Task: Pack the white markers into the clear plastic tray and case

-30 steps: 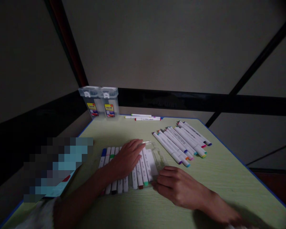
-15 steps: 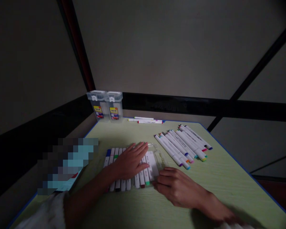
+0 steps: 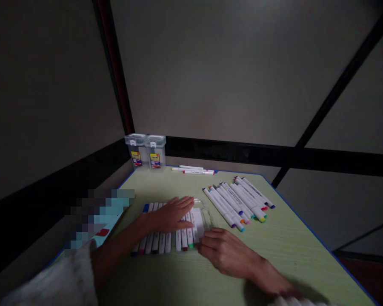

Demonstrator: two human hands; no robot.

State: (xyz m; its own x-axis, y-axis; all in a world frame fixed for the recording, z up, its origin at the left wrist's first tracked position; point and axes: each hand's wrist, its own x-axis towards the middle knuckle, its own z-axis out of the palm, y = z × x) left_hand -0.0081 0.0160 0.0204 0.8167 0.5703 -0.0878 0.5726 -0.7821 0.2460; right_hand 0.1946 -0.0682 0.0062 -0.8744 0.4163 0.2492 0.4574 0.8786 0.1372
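Resting flat with fingers spread, the left hand (image 3: 172, 214) grips nothing and lies on a row of white markers (image 3: 155, 243) in a clear plastic case (image 3: 208, 216) at the near middle of the green table (image 3: 290, 255). The right hand (image 3: 225, 253) curls at the case's near right corner; whether it grasps the case is unclear. Loose markers (image 3: 239, 202) lie to the right.
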